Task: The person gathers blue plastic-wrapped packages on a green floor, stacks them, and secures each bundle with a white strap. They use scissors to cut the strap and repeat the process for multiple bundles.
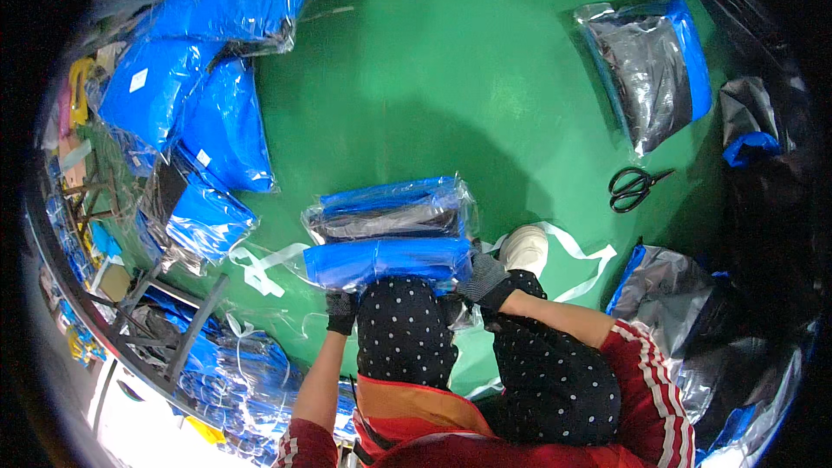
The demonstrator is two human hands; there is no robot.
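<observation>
In front of my knees lies a folded blue and black fabric bundle (390, 258) in clear plastic wrap. My left hand (341, 312), in a dark glove, holds its near left corner, with the fingertips tucked out of sight under the plastic. At the right end, my right hand (487, 281), in a grey and black glove, grips the bundle's edge. White strap (260, 267) lies loose on the floor left of the bundle, and more of it loops past my white shoe (525, 250) on the right.
Black-handled scissors (631, 189) lie on the green floor (407, 87) to the right. Beyond them rests another wrapped package (646, 69). Blue wrapped packages (221, 121) pile up at the left, near a metal frame (195, 329). Grey and black sheeting (672, 295) lies at my right.
</observation>
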